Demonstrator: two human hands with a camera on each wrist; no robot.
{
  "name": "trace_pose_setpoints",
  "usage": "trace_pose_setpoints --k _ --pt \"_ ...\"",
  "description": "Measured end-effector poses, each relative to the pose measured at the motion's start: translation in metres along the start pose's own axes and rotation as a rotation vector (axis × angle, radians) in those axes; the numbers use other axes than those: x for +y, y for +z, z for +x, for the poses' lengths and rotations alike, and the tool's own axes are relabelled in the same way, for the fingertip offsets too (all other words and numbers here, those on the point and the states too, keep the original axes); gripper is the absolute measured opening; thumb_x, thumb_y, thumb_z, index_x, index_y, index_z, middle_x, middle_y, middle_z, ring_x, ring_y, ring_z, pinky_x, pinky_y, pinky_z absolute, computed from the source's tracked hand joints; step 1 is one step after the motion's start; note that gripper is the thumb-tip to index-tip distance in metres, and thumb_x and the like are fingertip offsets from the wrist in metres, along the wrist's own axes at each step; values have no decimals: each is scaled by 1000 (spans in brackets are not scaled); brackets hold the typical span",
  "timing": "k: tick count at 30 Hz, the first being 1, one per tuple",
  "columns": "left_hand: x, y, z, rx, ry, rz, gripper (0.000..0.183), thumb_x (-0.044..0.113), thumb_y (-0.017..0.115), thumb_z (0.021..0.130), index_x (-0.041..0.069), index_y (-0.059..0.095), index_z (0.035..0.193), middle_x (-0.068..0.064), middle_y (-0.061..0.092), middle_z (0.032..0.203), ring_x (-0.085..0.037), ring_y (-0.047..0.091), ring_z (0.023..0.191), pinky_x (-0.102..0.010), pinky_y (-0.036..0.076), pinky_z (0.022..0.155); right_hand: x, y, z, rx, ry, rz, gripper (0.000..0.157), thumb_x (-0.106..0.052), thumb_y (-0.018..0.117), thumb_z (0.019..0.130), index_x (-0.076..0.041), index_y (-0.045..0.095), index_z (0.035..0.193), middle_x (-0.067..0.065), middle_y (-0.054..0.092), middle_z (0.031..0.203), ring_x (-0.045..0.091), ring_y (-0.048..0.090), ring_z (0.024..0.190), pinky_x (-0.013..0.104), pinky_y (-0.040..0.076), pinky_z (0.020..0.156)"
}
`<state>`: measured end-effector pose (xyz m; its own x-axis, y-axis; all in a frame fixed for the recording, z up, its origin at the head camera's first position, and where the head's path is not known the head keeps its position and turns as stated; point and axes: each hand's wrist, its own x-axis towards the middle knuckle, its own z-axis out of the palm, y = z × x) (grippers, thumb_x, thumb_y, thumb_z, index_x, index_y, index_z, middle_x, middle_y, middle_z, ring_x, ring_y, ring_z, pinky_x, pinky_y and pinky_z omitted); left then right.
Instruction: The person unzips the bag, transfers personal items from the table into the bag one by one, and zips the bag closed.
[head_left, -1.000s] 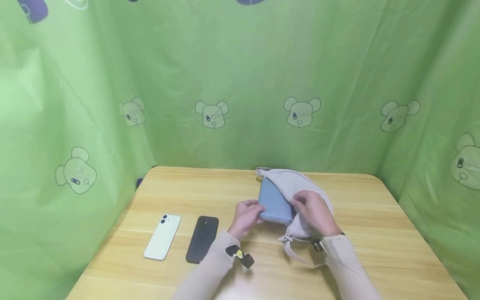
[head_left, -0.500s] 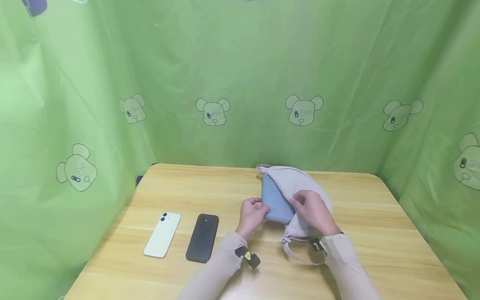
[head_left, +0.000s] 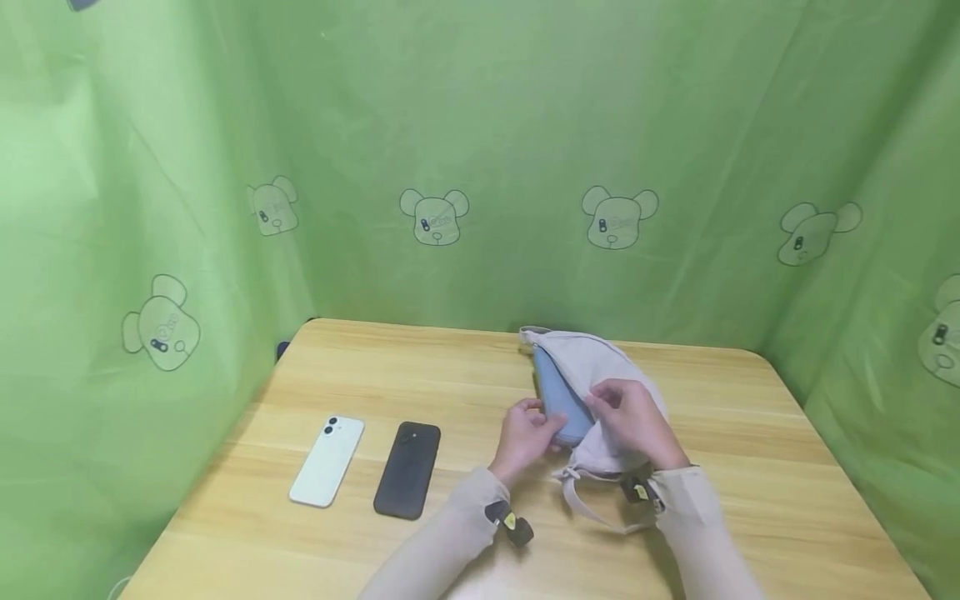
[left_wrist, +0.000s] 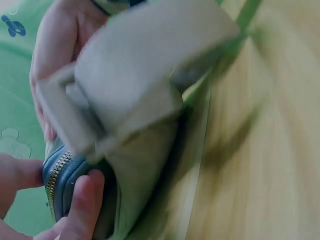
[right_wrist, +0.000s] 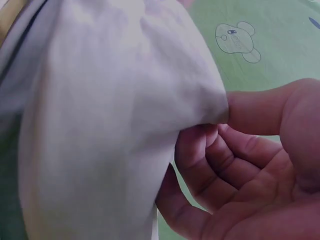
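1. Your left grip (head_left: 525,433) is closed down to the thickness of the blue wallet (head_left: 562,404), pinching its near end between thumb and fingers.
2. Your right grip (head_left: 633,421) has thumb and fingers brought together on a fold of the pale bag (head_left: 592,354), near its mouth.
3. The wallet lies partly inside that mouth, its left side and near end exposed; how deep the rest sits, you cannot tell.
4. The wallet's near corner could snag on the bag's edge, I'd judge, if your right grip lets the fabric sag.
5. Your hold on the bag looks shallow, a pinch of cloth only; a hard push could pull it free or skid the bag across the counter (head_left: 465,367).
6. The loose strap (head_left: 588,510) hangs near your left grip and could catch your fingers.
7. The wallet is flat, smooth and dull blue, with a rounded corner and brass-coloured zip teeth (left_wrist: 59,167) along its edge; the stretch in sight looks zipped up.
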<state>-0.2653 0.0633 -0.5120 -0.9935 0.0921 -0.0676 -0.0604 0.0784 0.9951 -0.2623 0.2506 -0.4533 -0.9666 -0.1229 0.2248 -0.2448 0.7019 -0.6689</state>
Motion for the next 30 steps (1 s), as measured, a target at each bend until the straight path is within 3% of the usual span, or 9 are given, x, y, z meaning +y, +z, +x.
trace_pose_setpoints --k 5,7,9,14,17,23,27,30 --pt "-2 6 -5 -35 -44 -57 58 19 75 92 -8 50 137 -17 78 97 -11 69 58 -33 65 63 0 0 -1 1 -18 -4 13 -8 69 96 2 75 103 18 78 99 28 70 90 45 58 86" --pt "-5 9 -6 -42 -78 -114 58 15 77 90 -8 49 136 -17 77 95 -11 69 59 -31 65 64 0 1 -1 1 -31 -12 12 -7 69 95 1 75 102 17 78 96 24 69 87 37 56 82" --pt "-7 12 -7 -56 -111 -188 59 12 78 89 -8 47 135 -16 75 97 -12 70 62 -29 65 66 0 -1 -1 -6 -34 -19 12 -8 69 95 1 75 102 17 78 97 24 68 87 36 56 82" --pt "-3 16 -9 -65 -156 -332 60 9 81 86 -4 46 132 -18 72 101 -15 72 67 -29 66 70 -1 -14 -1 22 -6 -56 17 -9 68 97 4 74 106 20 77 99 28 68 88 40 56 80" --pt "0 19 -11 -61 -174 -367 58 9 82 84 -2 47 129 -18 72 99 -16 73 67 -29 66 68 -4 -18 -1 42 -2 -110 18 -10 67 97 4 73 106 20 76 97 27 68 85 40 56 77" --pt "-1 22 -14 -64 -181 -400 57 6 81 84 -1 46 128 -19 71 103 -19 75 72 -28 66 68 -11 -15 -4 62 -5 -281 16 -13 66 98 1 70 104 20 74 97 32 68 82 53 57 72" --pt "0 24 -16 -61 -174 -412 55 5 81 83 0 46 125 -20 71 102 -20 75 73 -29 66 68 -15 -14 -6 89 -45 -343 8 -4 63 96 -1 65 103 20 71 96 36 67 83 57 56 71" --pt "-1 26 -16 -60 -172 -421 53 4 81 83 1 45 123 -19 71 100 -20 75 72 -29 66 68 -17 -12 -8 79 -81 -387 17 9 61 86 -2 68 97 16 65 96 35 64 83 55 57 71"
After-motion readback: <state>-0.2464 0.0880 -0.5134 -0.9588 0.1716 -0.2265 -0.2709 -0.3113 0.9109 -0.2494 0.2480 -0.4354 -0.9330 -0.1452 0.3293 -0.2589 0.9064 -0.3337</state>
